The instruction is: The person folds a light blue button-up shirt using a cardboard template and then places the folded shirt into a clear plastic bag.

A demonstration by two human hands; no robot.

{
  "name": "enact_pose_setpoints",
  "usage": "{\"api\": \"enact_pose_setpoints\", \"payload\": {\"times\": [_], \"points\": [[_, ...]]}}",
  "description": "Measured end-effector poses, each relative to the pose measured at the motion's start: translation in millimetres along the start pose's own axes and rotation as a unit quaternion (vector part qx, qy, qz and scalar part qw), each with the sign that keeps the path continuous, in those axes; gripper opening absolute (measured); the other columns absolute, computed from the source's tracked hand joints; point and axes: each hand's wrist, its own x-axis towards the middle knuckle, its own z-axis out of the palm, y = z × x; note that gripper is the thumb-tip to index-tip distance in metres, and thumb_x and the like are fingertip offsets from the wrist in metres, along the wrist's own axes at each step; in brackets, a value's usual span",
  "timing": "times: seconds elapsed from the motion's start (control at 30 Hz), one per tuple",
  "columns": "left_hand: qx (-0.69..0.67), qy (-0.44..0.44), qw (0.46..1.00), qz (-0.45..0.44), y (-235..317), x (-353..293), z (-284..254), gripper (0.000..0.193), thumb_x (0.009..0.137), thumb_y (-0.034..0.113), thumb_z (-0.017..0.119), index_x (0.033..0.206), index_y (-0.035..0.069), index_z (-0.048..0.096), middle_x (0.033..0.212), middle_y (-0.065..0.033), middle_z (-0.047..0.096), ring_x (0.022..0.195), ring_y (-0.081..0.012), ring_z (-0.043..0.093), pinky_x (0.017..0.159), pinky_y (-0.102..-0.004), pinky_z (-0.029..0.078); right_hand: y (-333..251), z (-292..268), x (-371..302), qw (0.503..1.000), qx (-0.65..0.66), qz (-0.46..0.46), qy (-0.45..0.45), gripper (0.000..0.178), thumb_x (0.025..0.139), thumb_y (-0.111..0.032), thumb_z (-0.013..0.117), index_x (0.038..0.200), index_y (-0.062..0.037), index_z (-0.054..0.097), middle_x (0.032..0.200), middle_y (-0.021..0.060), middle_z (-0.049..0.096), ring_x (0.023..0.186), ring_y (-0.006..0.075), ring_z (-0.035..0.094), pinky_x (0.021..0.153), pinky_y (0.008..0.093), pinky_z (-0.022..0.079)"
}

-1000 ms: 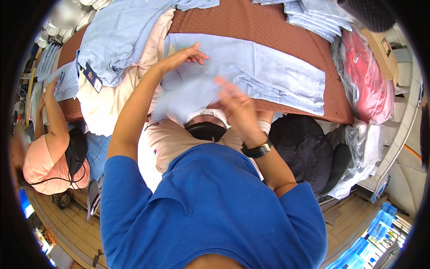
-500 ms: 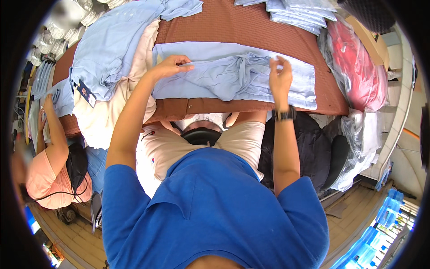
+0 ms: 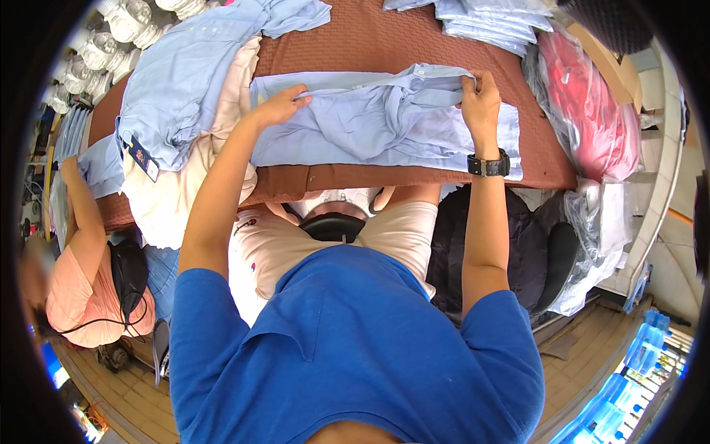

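Observation:
A light blue shirt (image 3: 362, 126) lies in a long folded strip along the front of the table, its upper layer creased and bunched toward the right. With fingers closed, my right hand (image 3: 481, 103) pinches a raised part of the shirt, which looks like a sleeve end; a small button shows along its edge. At the shirt's left part, my left hand (image 3: 281, 105) has thumb and fingers closed on the far edge of the upper layer. A black watch (image 3: 488, 163) sits on my right wrist.
Light blue shirts (image 3: 177, 89) with a dark tag lie over cream cloth to the left. Bagged blue shirts (image 3: 495, 22) are stacked at the far right, near bagged red garments (image 3: 584, 111). A co-worker (image 3: 96, 281) handles blue cloth at the left. Brown cloth (image 3: 333, 48) covers the table.
My right hand has moved right and slightly away from me, and now grips the shirt, pulling its bunched part up and straighter. My left hand has closed on the cloth.

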Motion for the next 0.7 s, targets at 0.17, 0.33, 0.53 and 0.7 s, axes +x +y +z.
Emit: {"api": "enact_pose_setpoints", "payload": {"times": [0.17,0.33,0.53,0.7], "points": [[0.016,0.020,1.000,-0.008,-4,5,-1,0.047,0.099,0.037,0.054,0.129,0.001,0.053,0.133,-0.0202,0.057,0.123,-0.0325,0.054,0.100,-0.0384,0.042,0,1,-6,0.996,0.002,0.089,-0.023,0.017,0.090,-0.013,0.063,0.101,0.0009,0.061,0.082,0.0200,0.069,0.059,0.0267,0.067,0.051,0.0374,0.052],[0.058,0.085,0.995,0.014,23,0,9,0.032,0.094,0.027,0.063,0.113,0.002,0.057,0.121,-0.0183,0.062,0.109,-0.0338,0.059,0.091,-0.0400,0.046,87,9,-18,0.973,-0.229,-0.004,0.000,0.035,0.082,-0.011,0.065,0.115,0.0005,0.059,0.102,0.0247,0.066,0.094,0.0385,0.063,0.086,0.0454,0.048],[0.208,0.302,0.911,0.191,64,-35,22,0.030,0.090,0.023,0.068,0.114,0.009,0.058,0.130,-0.0077,0.057,0.120,-0.0300,0.053,0.094,-0.0424,0.043,28,27,-6,0.944,-0.148,-0.293,-0.043,0.030,0.092,-0.020,0.064,0.119,-0.0088,0.065,0.132,0.0115,0.057,0.117,0.0349,0.053,0.098,0.0481,0.040],[0.271,0.309,0.896,0.166,64,-8,65,0.055,0.093,0.045,0.060,0.139,0.018,0.050,0.152,-0.0062,0.041,0.143,-0.0342,0.031,0.114,-0.0546,0.025,39,69,-32,0.918,-0.235,-0.282,-0.153,0.053,0.092,-0.050,0.059,0.133,-0.0171,0.059,0.144,0.0117,0.049,0.135,0.0360,0.040,0.110,0.0541,0.029]]}}
